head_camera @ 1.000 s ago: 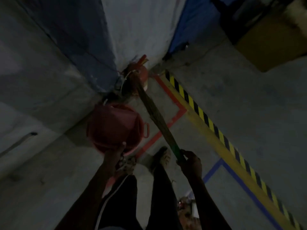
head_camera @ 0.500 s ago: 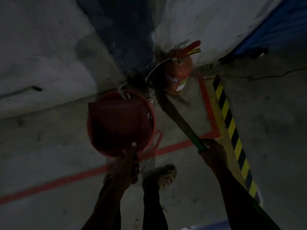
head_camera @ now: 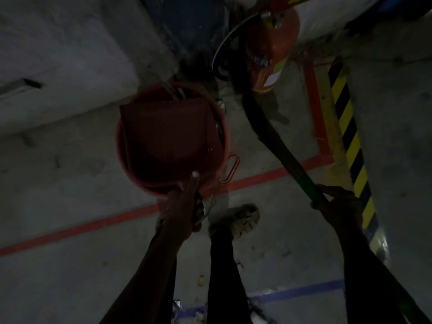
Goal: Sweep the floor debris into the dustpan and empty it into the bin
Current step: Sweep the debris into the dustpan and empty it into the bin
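Note:
A red dustpan point(head_camera: 163, 132) is tipped over the open top of a red bucket point(head_camera: 225, 146) that stands on the concrete floor. My left hand point(head_camera: 184, 206) grips the dustpan's handle at the bucket's near rim, thumb stretched forward along it. My right hand point(head_camera: 339, 199) holds the green handle of a broom point(head_camera: 280, 148), which slants up and left toward the wall. The broom's bristle end is lost in the dark beside the fire extinguisher. Small bits of debris point(head_camera: 200, 280) lie on the floor by my legs.
A red fire extinguisher point(head_camera: 273, 50) stands against the wall behind the bucket. Red tape point(head_camera: 98, 224), a yellow-black hazard stripe point(head_camera: 350, 136) and blue tape point(head_camera: 297, 292) mark the floor. My shoe point(head_camera: 243, 219) is just behind the bucket. More litter point(head_camera: 177, 307) lies at the bottom edge.
The view has swung left and closer, so bucket and extinguisher sit higher and larger. The dustpan stays tipped over the bucket. Both hands keep their grips.

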